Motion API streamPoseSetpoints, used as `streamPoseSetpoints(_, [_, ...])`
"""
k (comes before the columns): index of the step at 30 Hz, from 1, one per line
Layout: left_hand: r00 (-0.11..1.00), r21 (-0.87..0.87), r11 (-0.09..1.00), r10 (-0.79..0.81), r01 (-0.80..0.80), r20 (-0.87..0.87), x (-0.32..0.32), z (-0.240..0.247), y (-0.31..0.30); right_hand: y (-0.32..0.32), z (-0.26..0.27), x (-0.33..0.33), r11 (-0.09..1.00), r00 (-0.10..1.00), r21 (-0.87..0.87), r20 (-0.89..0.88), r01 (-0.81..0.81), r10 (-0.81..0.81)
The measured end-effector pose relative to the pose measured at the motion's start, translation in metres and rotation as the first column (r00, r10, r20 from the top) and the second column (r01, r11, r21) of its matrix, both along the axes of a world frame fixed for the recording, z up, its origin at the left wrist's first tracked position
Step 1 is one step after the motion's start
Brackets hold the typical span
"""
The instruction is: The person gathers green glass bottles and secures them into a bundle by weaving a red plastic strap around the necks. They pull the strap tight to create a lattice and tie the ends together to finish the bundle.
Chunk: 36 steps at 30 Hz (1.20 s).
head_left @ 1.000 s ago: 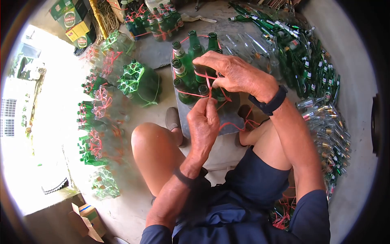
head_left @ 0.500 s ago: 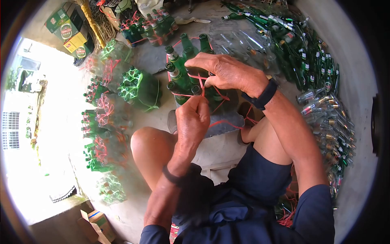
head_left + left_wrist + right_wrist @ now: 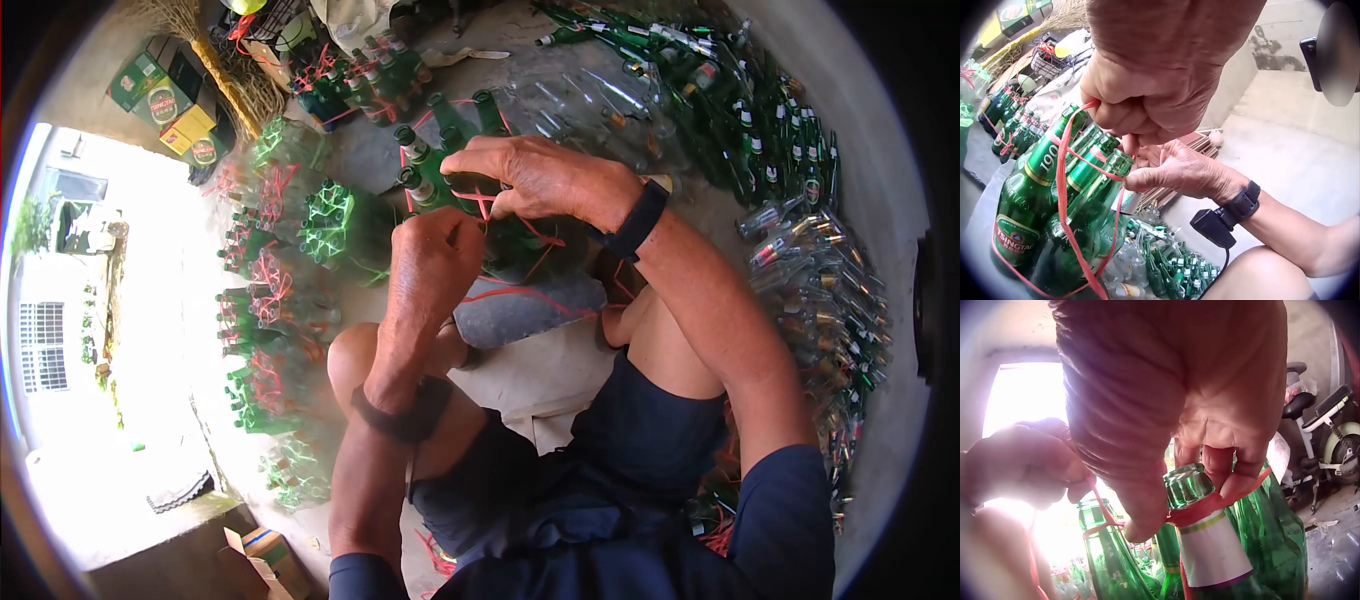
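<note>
My left hand (image 3: 432, 262) is curled around a strand of red plastic strap (image 3: 1065, 181), which hangs from its fist down past the bottles in the left wrist view. A cluster of upright green beer bottles (image 3: 1019, 187) stands below it, with the strap passing around their necks and lower sides. The right hand (image 3: 565, 180) arches over the bottle tops from the right. Its thumb and fingers sit around the neck of a white-labelled green bottle (image 3: 1213, 550), where the red strap crosses. The left fist hides some bottles in the head view.
A grey board (image 3: 530, 312) lies under the bottles, between my feet. Strapped bottle bundles (image 3: 385, 75) stand behind and along the left side. Loose green bottles (image 3: 700, 110) and clear bottles (image 3: 810, 290) are heaped on the right. Beer cartons (image 3: 160, 95) stand at the far left.
My left hand has moved leftward and slightly away from my body, its wrist turning, with the strap in it. The right hand stays over the same bottles. The whole view has shifted a little.
</note>
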State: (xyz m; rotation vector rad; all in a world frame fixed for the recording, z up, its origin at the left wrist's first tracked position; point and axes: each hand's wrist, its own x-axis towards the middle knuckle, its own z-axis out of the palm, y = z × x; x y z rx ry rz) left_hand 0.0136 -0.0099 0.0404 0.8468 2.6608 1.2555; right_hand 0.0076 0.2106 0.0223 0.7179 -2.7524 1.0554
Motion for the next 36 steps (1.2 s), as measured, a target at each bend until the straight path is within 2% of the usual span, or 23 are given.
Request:
streamPoseSetpoints(3, [1.0,-0.015,1.0,-0.003,0.004,0.022,-0.012,0.0,-0.001,0.0,-0.002,0.001,1.0,0.999,-0.023,0.041,0.002,-0.001])
streamPoseSetpoints(8, [1.0,-0.017,1.0,-0.009,0.009,-0.016,-0.029,-0.006,0.0,0.001,-0.013,-0.005,0.999,0.999,-0.049,-0.05,-0.007,0.005])
streamPoseSetpoints(20, [0.961,-0.086,0.972,0.198,-0.218,-0.192,-0.02,-0.03,0.001,-0.001,-0.004,0.002,1.0,0.999,-0.021,-0.04,0.004,-0.005])
streamPoseSetpoints(22, [0.963,-0.069,0.968,0.23,-0.241,-0.139,-0.018,-0.026,0.002,-0.002,-0.004,0.001,1.0,0.999,-0.02,-0.043,-0.005,0.004])
streamPoseSetpoints(27, [0.95,-0.079,0.953,0.28,-0.292,-0.139,-0.01,-0.036,-0.002,-0.002,-0.003,0.001,1.0,0.999,-0.022,-0.037,-0.008,0.007])
streamPoseSetpoints(29, [0.946,-0.067,0.952,0.287,-0.299,-0.15,-0.007,-0.044,-0.007,-0.002,0.003,0.002,1.0,1.0,0.0,0.016,-0.006,0.006])
streamPoseSetpoints(31, [0.945,-0.006,0.945,0.328,-0.328,-0.014,-0.003,-0.045,-0.007,-0.002,0.0,0.001,1.0,1.0,-0.007,0.003,-0.001,0.001])
streamPoseSetpoints(35, [0.939,-0.009,0.94,0.342,-0.342,0.024,-0.002,-0.05,-0.01,-0.001,0.0,0.001,1.0,1.0,-0.011,0.014,0.001,-0.001])
streamPoseSetpoints(36, [0.931,0.028,0.933,0.356,-0.359,0.077,-0.001,-0.052,-0.011,-0.002,0.001,0.001,1.0,1.0,-0.013,0.01,0.001,0.0])
